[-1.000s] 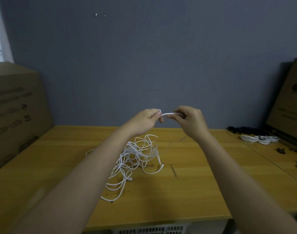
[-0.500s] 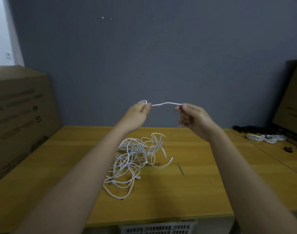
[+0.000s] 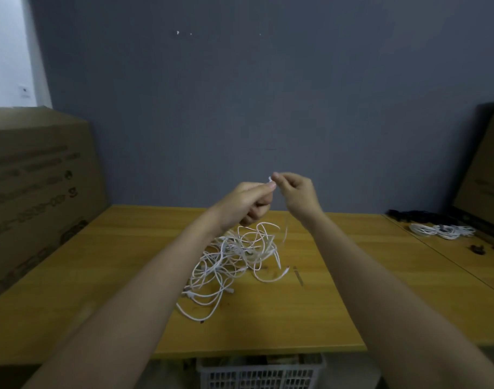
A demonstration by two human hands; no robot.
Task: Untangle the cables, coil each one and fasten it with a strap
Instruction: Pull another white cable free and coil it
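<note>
White cables, yellow wooden table

- Left hand and right hand are pinching a thin white cable end above the table.
- Tangled white cables are lying on the yellow wooden table.
- Coiled white cables are resting far right.

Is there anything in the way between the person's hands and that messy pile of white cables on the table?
Nothing visible. The left hand and right hand are raised above the tangled white cables, pinching a white cable end between them. Only open air lies between the hands and the pile on the wooden table.
</note>
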